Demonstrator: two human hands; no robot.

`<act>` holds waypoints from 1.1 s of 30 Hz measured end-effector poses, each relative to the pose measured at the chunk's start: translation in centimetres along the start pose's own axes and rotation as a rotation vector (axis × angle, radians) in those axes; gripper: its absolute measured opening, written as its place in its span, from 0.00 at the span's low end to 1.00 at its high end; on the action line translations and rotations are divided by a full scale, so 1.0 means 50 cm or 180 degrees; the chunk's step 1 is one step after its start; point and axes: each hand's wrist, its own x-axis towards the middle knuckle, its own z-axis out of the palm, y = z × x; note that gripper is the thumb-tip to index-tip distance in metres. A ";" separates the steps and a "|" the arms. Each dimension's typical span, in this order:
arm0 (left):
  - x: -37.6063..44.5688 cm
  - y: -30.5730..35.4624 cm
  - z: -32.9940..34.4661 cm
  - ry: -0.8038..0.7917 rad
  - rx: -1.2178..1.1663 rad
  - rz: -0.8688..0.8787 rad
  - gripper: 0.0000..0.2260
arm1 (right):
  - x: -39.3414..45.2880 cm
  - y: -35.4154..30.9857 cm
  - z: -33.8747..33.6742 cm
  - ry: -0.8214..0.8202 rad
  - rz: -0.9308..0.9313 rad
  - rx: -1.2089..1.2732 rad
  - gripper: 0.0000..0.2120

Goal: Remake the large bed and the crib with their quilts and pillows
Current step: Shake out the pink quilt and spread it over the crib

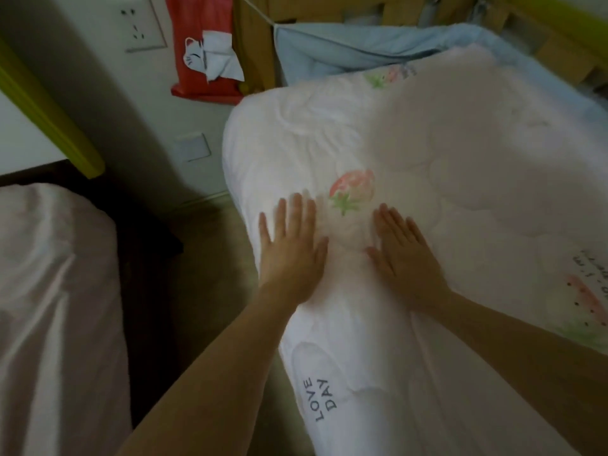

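Observation:
A white quilt (444,166) printed with strawberries and the words "LOVE DAY" lies spread over the crib, hanging over its near left edge. My left hand (291,248) lies flat on the quilt, fingers straight, just left of a strawberry print (353,189). My right hand (403,251) presses flat on the quilt to the right of that print. A light blue padded liner (345,47) shows at the crib's far end. The large bed (49,291), covered in pale pink fabric, fills the lower left.
The crib's wooden rails (556,51) run along the far right. A red tissue pouch (204,47) hangs on the wall beside a power socket (138,24). A narrow strip of floor (204,274) separates the bed and crib. A yellow-green padded edge (49,113) crosses upper left.

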 end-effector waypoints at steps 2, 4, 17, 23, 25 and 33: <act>0.040 0.051 0.008 0.0037 -0.0100 0.0764 0.29 | 0.052 0.027 -0.004 0.0011 0.0677 -0.0064 0.32; 0.075 0.070 0.022 -0.0167 -0.0069 0.1112 0.29 | 0.099 0.028 0.001 -0.0181 0.1406 0.0187 0.31; 0.405 -0.242 -0.010 -0.0319 -0.0542 -0.0916 0.28 | 0.418 -0.049 0.067 0.0298 0.1545 0.0280 0.35; 0.538 -0.275 0.021 0.0050 -0.2234 -0.1679 0.26 | 0.470 -0.180 0.102 -0.0167 -0.0988 0.0469 0.32; 0.559 -0.305 0.017 -0.0186 -0.2439 -0.1820 0.25 | 0.510 -0.171 0.090 -0.0302 -0.1507 0.0378 0.30; 0.620 -0.348 -0.048 -0.0018 -0.3324 -0.1986 0.10 | 0.619 -0.148 0.077 -0.0215 0.0474 0.0377 0.32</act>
